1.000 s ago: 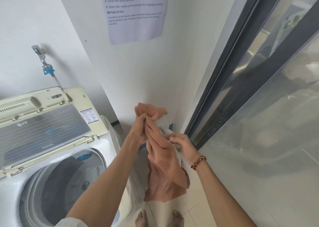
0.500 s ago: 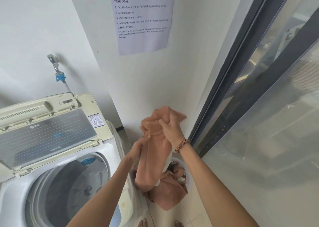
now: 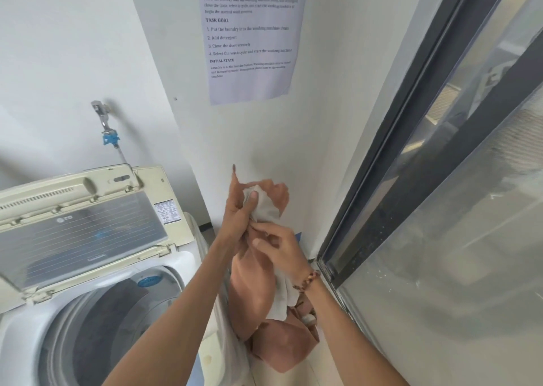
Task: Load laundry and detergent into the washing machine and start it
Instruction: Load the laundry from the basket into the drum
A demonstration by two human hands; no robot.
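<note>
A: Grip check, both hands. Your left hand [image 3: 239, 218] holds the top of the laundry bundle: thumb pressed on the white cloth [image 3: 266, 209], other fingers curled behind it, index finger pointing straight up.

B: And the right?

A: Your right hand [image 3: 282, 249] sits just below the left, fingertips pinching the same fabric. A beaded bracelet [image 3: 305, 281] is on that wrist.

B: Where is the laundry?

A: Held up in the air, in front of the wall corner and to the right of the washer [image 3: 88, 312]. The pink cloth [image 3: 249, 291] hangs down from both hands, with the white piece running through it. Its lower end trails to more pink fabric bunched below; what that rests in is hidden.

B: Washer state?

A: Lid [image 3: 79, 227] raised and leaning back. The drum [image 3: 97, 335] is open; something grey shows inside, cannot tell what.

B: Surroundings?

A: A printed sheet [image 3: 251, 39] on the wall, a tap [image 3: 102, 115] with a blue fitting above the washer, a dark-framed glass door [image 3: 440, 180] on your right.
</note>
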